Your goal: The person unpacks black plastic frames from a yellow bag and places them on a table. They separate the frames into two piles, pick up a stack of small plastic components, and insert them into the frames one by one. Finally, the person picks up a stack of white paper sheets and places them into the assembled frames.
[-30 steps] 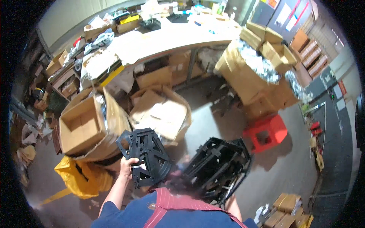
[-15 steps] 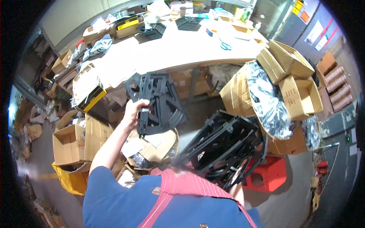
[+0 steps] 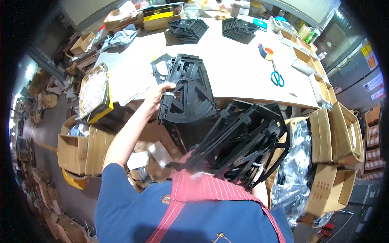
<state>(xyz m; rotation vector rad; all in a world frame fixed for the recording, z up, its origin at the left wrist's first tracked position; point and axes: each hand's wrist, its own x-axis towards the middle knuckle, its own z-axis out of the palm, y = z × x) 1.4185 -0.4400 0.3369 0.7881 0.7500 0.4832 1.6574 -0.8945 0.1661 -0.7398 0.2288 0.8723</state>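
Carrying step, I'd guess: left hand [image 3: 162, 94] pinching a black frame [image 3: 193, 90] by the desk's [image 3: 239, 75] near edge; right fingers hidden by the bundle [image 3: 245, 118], can't tell. Next wants steady lowering.

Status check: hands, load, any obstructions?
Left hand gripping black slotted framework. Right hand mostly hidden by larger black bundle; grip unclear. Two black stacks, scissors on white table.

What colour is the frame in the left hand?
The frame is black, showing best in the head view.
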